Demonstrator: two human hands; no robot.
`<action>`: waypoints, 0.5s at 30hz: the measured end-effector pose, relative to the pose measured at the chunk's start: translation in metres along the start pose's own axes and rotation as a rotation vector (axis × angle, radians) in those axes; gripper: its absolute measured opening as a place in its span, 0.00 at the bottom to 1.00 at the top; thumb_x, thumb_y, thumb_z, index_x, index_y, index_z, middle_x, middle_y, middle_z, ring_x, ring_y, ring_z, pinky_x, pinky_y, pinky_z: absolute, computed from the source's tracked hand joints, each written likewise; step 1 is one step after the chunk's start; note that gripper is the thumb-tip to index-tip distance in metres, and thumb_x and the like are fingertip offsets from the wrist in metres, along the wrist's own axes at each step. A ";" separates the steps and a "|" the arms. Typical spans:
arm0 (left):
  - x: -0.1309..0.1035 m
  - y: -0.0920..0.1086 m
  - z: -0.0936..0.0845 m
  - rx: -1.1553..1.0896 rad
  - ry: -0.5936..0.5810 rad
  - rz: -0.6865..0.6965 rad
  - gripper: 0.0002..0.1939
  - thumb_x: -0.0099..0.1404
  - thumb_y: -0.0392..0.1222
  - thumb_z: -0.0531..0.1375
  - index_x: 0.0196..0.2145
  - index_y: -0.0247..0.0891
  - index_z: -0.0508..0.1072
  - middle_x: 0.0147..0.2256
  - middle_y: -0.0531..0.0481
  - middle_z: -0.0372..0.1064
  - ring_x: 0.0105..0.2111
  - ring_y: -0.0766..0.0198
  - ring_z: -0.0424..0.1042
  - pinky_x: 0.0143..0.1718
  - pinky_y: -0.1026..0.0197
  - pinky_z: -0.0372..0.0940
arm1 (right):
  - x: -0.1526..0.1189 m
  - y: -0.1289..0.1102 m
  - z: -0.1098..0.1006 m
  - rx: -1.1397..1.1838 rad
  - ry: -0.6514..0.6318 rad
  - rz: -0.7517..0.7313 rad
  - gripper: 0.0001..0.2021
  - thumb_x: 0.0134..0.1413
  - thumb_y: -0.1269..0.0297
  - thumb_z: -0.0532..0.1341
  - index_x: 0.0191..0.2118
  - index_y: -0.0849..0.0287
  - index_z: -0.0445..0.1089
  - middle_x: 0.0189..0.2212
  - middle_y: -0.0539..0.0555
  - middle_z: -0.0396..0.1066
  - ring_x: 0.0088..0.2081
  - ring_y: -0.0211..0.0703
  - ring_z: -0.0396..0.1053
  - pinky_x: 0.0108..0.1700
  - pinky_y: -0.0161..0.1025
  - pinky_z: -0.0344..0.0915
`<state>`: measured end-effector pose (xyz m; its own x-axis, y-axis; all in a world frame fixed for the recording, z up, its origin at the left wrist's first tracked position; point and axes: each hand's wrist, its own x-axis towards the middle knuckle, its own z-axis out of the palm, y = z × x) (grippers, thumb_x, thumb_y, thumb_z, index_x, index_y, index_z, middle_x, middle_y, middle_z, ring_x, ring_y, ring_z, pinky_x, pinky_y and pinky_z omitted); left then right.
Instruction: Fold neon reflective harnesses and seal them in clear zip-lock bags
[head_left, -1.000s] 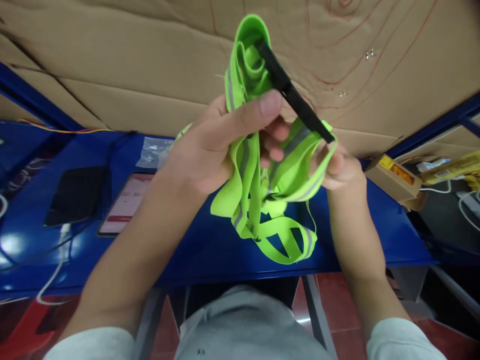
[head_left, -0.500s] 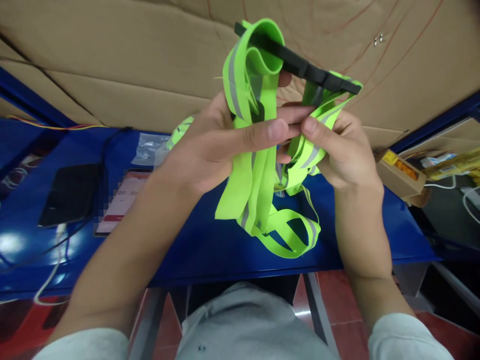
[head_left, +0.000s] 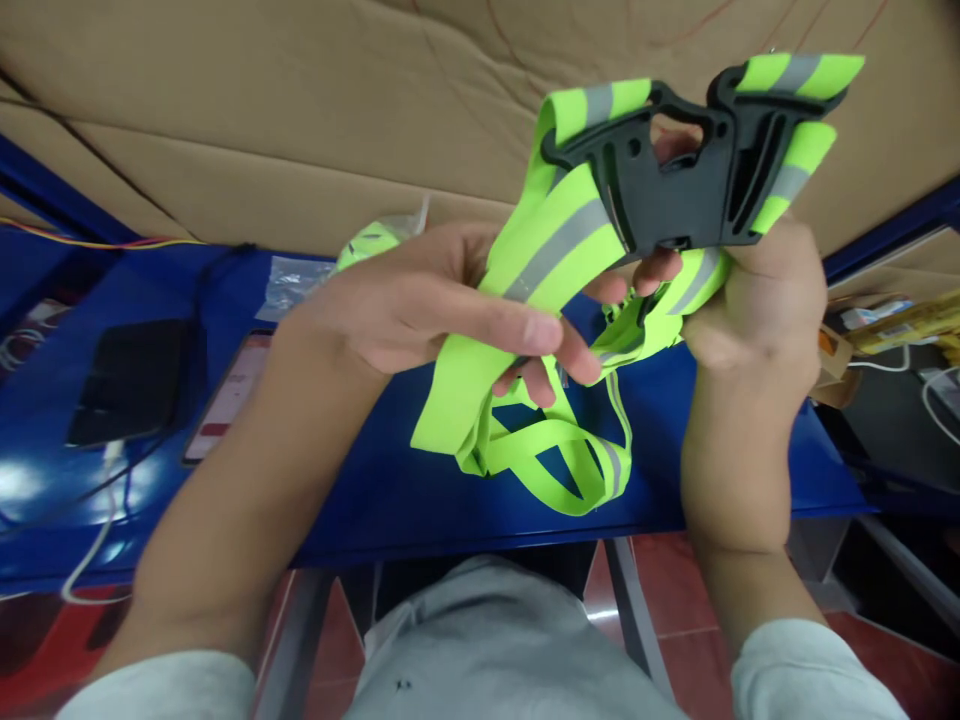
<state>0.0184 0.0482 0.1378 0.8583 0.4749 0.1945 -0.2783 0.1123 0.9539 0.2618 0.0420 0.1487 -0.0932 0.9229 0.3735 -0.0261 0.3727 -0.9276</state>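
Both hands hold a neon-yellow reflective strap [head_left: 559, 255] with a grey stripe, raised above the blue table. A black side-release buckle [head_left: 679, 180] on it is fastened and faces me. My left hand [head_left: 450, 305] is closed around the strap left of the buckle, thumb lying across the front. My right hand [head_left: 765, 290] is closed on the strap on the right, below the buckle; part of its fingers is hidden behind the webbing. Loose strap loops [head_left: 577, 465] hang down in front of the table.
The blue table [head_left: 420, 510] spans the view below a cardboard-covered wall [head_left: 262, 120]. At left lie a black phone-like device [head_left: 131, 380] with a white cable and a phone with a lit screen [head_left: 229, 395]. A clear plastic bag [head_left: 292, 285] lies behind. A small cardboard box [head_left: 832, 365] stands at right.
The buckle has turned from edge-on to face me and shifted right. My right hand has moved right and rotated; my left hand has shifted slightly down along the strap.
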 end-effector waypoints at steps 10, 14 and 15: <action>0.019 -0.023 0.011 0.507 0.536 0.316 0.07 0.69 0.45 0.70 0.41 0.41 0.85 0.45 0.50 0.83 0.49 0.52 0.83 0.54 0.47 0.80 | 0.005 0.013 0.019 -0.083 -0.206 0.179 0.15 0.46 0.43 0.64 0.33 0.48 0.68 0.31 0.56 0.76 0.44 0.61 0.77 0.50 0.64 0.77; 0.015 -0.023 0.002 0.498 0.474 0.272 0.08 0.67 0.47 0.71 0.41 0.43 0.85 0.45 0.50 0.82 0.51 0.50 0.82 0.52 0.48 0.80 | 0.000 0.002 0.020 -0.178 -0.133 0.134 0.22 0.43 0.44 0.65 0.46 0.43 0.73 0.41 0.54 0.81 0.54 0.68 0.77 0.51 0.67 0.76; 0.015 -0.023 0.001 0.493 0.449 0.266 0.07 0.67 0.47 0.71 0.41 0.43 0.86 0.45 0.51 0.82 0.50 0.51 0.82 0.50 0.49 0.81 | -0.003 0.000 0.021 -0.173 -0.110 0.134 0.23 0.44 0.44 0.66 0.48 0.42 0.73 0.43 0.53 0.82 0.55 0.68 0.76 0.51 0.66 0.77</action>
<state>0.0378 0.0516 0.1190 0.4986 0.7564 0.4234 -0.1352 -0.4146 0.8999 0.2417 0.0374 0.1478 -0.1927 0.9527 0.2350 0.1636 0.2673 -0.9496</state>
